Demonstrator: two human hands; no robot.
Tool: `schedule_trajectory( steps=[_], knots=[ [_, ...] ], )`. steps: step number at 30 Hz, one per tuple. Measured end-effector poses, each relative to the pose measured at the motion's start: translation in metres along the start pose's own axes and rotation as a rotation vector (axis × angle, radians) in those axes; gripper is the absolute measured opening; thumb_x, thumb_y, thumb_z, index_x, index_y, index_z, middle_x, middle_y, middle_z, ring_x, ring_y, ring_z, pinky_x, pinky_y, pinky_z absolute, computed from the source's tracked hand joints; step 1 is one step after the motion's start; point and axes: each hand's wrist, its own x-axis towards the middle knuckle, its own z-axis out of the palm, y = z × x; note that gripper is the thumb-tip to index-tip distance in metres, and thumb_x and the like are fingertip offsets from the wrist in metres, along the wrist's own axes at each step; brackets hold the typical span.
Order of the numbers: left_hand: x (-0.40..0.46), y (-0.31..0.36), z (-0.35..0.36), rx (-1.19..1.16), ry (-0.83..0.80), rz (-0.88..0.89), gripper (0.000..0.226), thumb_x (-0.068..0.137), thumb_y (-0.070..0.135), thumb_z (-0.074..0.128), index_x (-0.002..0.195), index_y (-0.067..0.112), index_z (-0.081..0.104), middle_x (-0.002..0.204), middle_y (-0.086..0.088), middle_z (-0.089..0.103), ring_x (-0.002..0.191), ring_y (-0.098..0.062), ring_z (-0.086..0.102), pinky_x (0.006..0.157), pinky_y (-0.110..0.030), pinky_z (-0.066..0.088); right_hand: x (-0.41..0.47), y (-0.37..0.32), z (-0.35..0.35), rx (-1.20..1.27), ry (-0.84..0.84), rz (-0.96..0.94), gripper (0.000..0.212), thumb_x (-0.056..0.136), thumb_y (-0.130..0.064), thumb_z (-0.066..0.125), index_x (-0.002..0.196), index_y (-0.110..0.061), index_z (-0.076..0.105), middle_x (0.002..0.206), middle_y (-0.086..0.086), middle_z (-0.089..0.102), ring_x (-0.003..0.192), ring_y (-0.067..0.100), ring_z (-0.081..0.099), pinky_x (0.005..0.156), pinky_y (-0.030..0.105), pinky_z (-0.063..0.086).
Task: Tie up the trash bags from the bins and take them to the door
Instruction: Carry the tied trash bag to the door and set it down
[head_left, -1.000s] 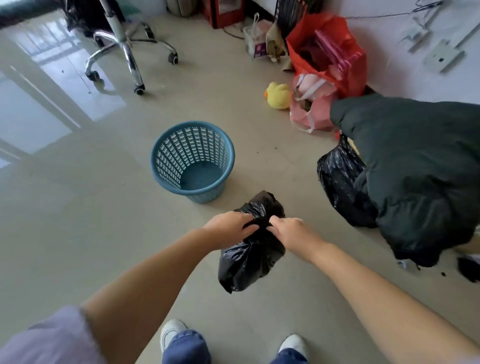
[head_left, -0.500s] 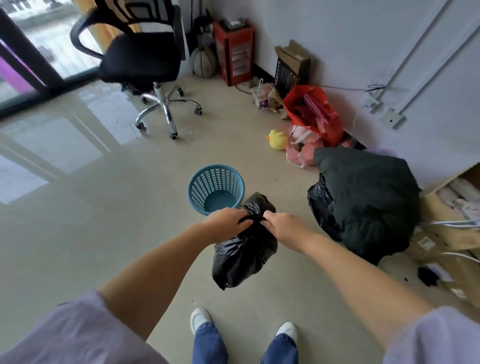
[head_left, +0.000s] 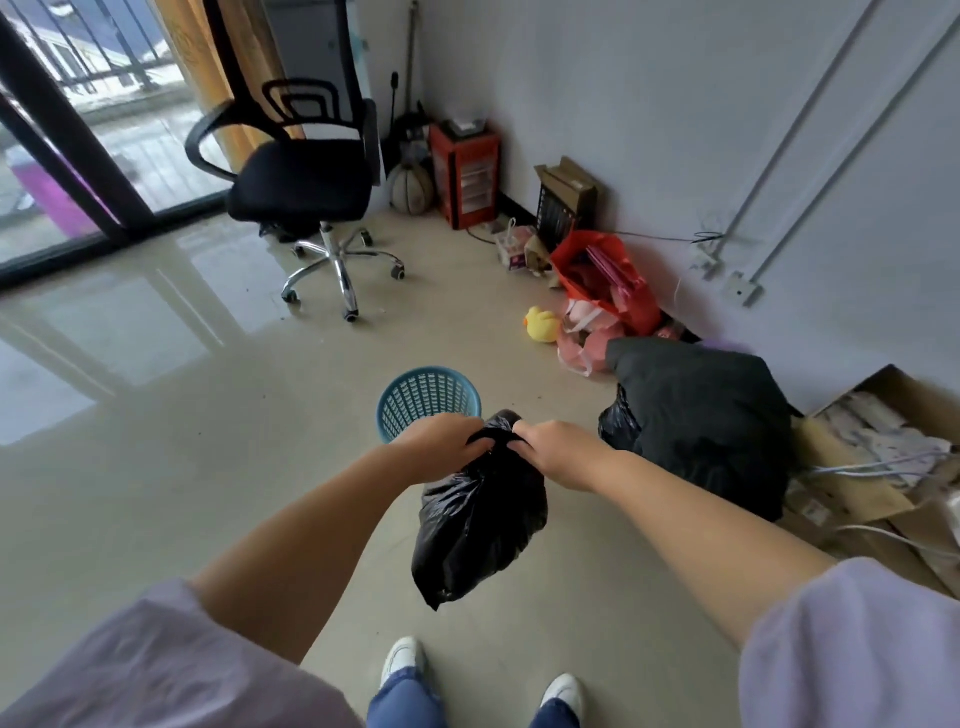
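Floor (head_left: 156, 493) underfoot, black office chair (head_left: 301, 192) far back. Teal bin (head_left: 428, 397) standing just beyond small black trash bag (head_left: 480, 519), hanging in mid-air. Left hand (head_left: 441, 447) and right hand (head_left: 558, 452), forearms outstretched, fingers pinching its gathered neck.

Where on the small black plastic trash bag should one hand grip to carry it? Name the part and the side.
Grip the small black plastic trash bag at its gathered neck, from above. The left hand and right hand already pinch the plastic there, and the full body hangs loose below, so the neck is probably the only firm part.
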Motion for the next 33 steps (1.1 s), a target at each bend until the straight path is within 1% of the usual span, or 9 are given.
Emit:
schedule_trajectory(
  steps=[2, 5, 8, 11, 15, 21, 24, 28, 33],
  knots=[
    [0.004, 0.005, -0.006, 0.031, -0.028, 0.047, 0.028, 0.098, 0.04, 0.037, 0.09, 0.017, 0.051, 0.087, -0.001, 0.059, 0.085, -0.025, 0.06, 0.075, -0.04, 0.049, -0.007, 0.001, -0.003, 0.001, 0.012, 0.05, 0.035, 0.101, -0.039, 0.028, 0.11, -0.01, 0.047, 0.105, 0.02, 0.063, 0.095, 0.037, 0.06, 0.069, 0.039, 0.039],
    [0.014, 0.011, -0.019, 0.094, -0.075, 0.151, 0.031, 0.099, 0.04, 0.036, 0.095, 0.014, 0.052, 0.087, -0.002, 0.054, 0.088, -0.027, 0.059, 0.074, -0.039, 0.046, -0.02, 0.001, -0.005, 0.008, 0.081, 0.159, 0.037, 0.101, -0.039, 0.029, 0.112, -0.009, 0.048, 0.105, 0.02, 0.064, 0.095, 0.037, 0.06, 0.071, 0.041, 0.042],
    [0.023, 0.023, -0.034, 0.153, -0.121, 0.285, 0.032, 0.1, 0.036, 0.036, 0.1, 0.009, 0.053, 0.098, -0.011, 0.06, 0.091, -0.028, 0.056, 0.071, -0.033, 0.038, -0.037, -0.005, 0.0, 0.023, 0.18, 0.275, 0.038, 0.1, -0.041, 0.029, 0.115, -0.011, 0.048, 0.105, 0.018, 0.065, 0.096, 0.037, 0.061, 0.07, 0.042, 0.044],
    [0.025, 0.041, -0.039, 0.196, -0.178, 0.425, 0.032, 0.102, 0.027, 0.036, 0.107, 0.002, 0.054, 0.104, -0.016, 0.059, 0.093, -0.026, 0.052, 0.069, -0.025, 0.025, -0.059, -0.015, 0.01, 0.02, 0.281, 0.37, 0.036, 0.101, -0.039, 0.032, 0.106, -0.008, 0.048, 0.101, 0.017, 0.066, 0.093, 0.037, 0.062, 0.065, 0.041, 0.041],
    [0.028, 0.076, -0.025, 0.241, -0.256, 0.586, 0.033, 0.1, 0.028, 0.038, 0.112, 0.003, 0.056, 0.106, -0.016, 0.063, 0.099, -0.031, 0.057, 0.079, -0.034, 0.04, -0.109, -0.025, 0.03, 0.092, 0.362, 0.541, 0.034, 0.101, -0.035, 0.032, 0.102, -0.006, 0.049, 0.097, 0.019, 0.065, 0.089, 0.038, 0.062, 0.064, 0.039, 0.039],
    [0.0, 0.183, 0.016, 0.385, -0.309, 0.907, 0.032, 0.099, 0.038, 0.038, 0.1, 0.011, 0.055, 0.092, -0.007, 0.061, 0.087, -0.027, 0.059, 0.08, -0.042, 0.05, -0.22, -0.033, 0.081, 0.257, 0.456, 0.896, 0.035, 0.102, -0.033, 0.029, 0.103, -0.004, 0.049, 0.09, 0.017, 0.06, 0.078, 0.034, 0.057, 0.065, 0.04, 0.041],
    [-0.032, 0.239, 0.051, 0.455, -0.382, 1.027, 0.031, 0.1, 0.038, 0.036, 0.1, 0.012, 0.053, 0.084, -0.003, 0.057, 0.08, -0.024, 0.057, 0.075, -0.039, 0.048, -0.282, -0.045, 0.114, 0.267, 0.483, 1.045, 0.036, 0.103, -0.032, 0.027, 0.101, -0.003, 0.048, 0.079, 0.01, 0.051, 0.069, 0.027, 0.05, 0.061, 0.035, 0.034],
    [-0.09, 0.313, 0.107, 0.551, -0.45, 1.212, 0.03, 0.1, 0.037, 0.034, 0.097, 0.013, 0.051, 0.079, 0.001, 0.053, 0.076, -0.022, 0.053, 0.068, -0.034, 0.042, -0.372, -0.071, 0.168, 0.281, 0.55, 1.218, 0.035, 0.102, -0.032, 0.029, 0.099, -0.004, 0.049, 0.074, 0.007, 0.05, 0.065, 0.027, 0.049, 0.059, 0.036, 0.036],
    [-0.195, 0.399, 0.188, 0.6, -0.515, 1.411, 0.029, 0.1, 0.039, 0.033, 0.093, 0.016, 0.049, 0.082, 0.001, 0.052, 0.08, -0.023, 0.052, 0.07, -0.032, 0.038, -0.498, -0.119, 0.245, 0.349, 0.551, 1.412, 0.028, 0.102, -0.033, 0.027, 0.09, -0.012, 0.04, 0.073, 0.006, 0.048, 0.065, 0.027, 0.048, 0.059, 0.036, 0.037]
  ],
)
